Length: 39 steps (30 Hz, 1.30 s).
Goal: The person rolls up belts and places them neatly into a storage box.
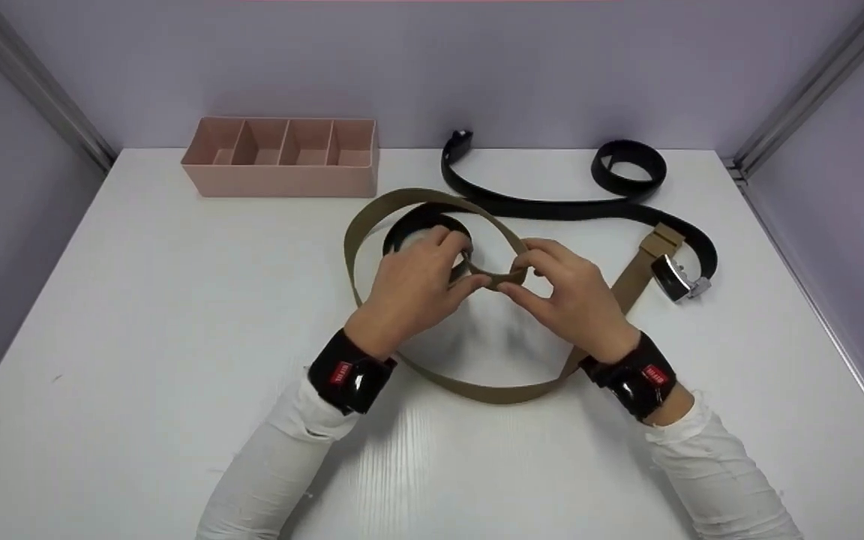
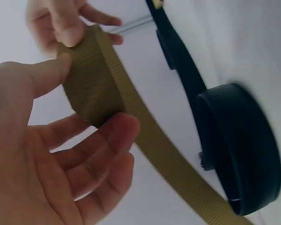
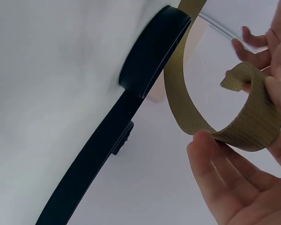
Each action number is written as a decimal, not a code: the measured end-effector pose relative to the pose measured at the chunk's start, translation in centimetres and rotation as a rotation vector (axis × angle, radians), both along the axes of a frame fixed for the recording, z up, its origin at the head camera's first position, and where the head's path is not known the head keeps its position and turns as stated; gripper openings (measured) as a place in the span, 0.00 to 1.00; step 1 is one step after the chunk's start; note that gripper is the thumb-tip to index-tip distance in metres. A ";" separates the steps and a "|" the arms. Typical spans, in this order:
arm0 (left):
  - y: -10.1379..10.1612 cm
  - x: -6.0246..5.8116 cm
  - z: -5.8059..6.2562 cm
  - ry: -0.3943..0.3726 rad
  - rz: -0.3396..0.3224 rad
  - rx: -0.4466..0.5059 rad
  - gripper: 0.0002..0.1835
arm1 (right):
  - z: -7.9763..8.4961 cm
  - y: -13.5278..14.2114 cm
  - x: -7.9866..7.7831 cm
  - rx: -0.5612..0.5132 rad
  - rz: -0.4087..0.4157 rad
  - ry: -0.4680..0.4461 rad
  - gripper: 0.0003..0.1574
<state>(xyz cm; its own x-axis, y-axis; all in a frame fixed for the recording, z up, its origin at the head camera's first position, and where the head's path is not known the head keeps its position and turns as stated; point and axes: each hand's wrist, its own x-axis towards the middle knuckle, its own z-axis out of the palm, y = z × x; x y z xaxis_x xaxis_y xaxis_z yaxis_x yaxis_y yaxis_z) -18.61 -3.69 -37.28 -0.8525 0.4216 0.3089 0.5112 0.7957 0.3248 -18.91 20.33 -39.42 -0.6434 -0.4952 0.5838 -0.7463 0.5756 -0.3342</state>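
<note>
A tan webbing belt point(image 1: 496, 394) runs in a wide loop between both hands, one part curled into a small ring. My left hand point(image 1: 417, 289) pinches this ring between thumb and fingers. Close beside it, my right hand point(image 1: 578, 304) grips the ring's other side, the thumbs nearly meeting. In the right wrist view the tan strap point(image 3: 175, 89) bends over the right fingertips, and its loose end curls inward by the left hand. Behind the left hand lies a coiled black belt end point(image 2: 246, 145), partly hidden in the head view.
Black belting point(image 1: 544, 208) snakes across the table behind the hands, with another coil point(image 1: 629, 171) at back right. A black and silver buckle point(image 1: 673, 279) lies beside the tan belt's far end; which belt it joins I cannot tell. A pink divided box point(image 1: 286, 181) stands at back left.
</note>
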 end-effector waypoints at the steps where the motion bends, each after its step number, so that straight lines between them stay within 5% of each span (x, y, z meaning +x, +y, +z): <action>1: -0.2 -0.1 -0.2 0.012 -0.021 0.016 0.24 | 0.0 0.0 0.0 -0.006 0.020 -0.018 0.15; 9: -0.7 -0.6 -0.7 0.091 -0.203 0.136 0.17 | 0.2 0.2 -0.1 -0.149 0.071 -0.298 0.21; 15: -0.5 -0.4 -0.4 0.051 -0.359 0.211 0.23 | 0.7 0.4 0.0 -0.363 -0.025 -0.648 0.29; 21: -0.4 -0.4 -0.3 0.064 -0.462 0.320 0.25 | 0.9 0.7 -0.2 -0.479 -0.061 -0.854 0.33; 31: -0.7 -1.1 -0.8 0.120 -0.496 0.405 0.22 | 0.8 0.3 0.2 -0.597 -0.013 -0.826 0.27; 39: -0.8 -1.7 -1.4 -0.033 -0.470 0.382 0.24 | 0.2 -0.3 0.2 -0.518 0.016 -0.737 0.29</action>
<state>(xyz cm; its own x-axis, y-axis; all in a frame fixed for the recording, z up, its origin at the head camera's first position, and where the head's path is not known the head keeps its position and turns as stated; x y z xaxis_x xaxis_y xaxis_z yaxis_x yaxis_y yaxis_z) -20.27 -4.52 -38.72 -0.6134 0.6201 0.4891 0.7645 0.3109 0.5647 -18.68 20.06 -39.26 -0.9382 -0.2969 0.1780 -0.2464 0.2116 -0.9458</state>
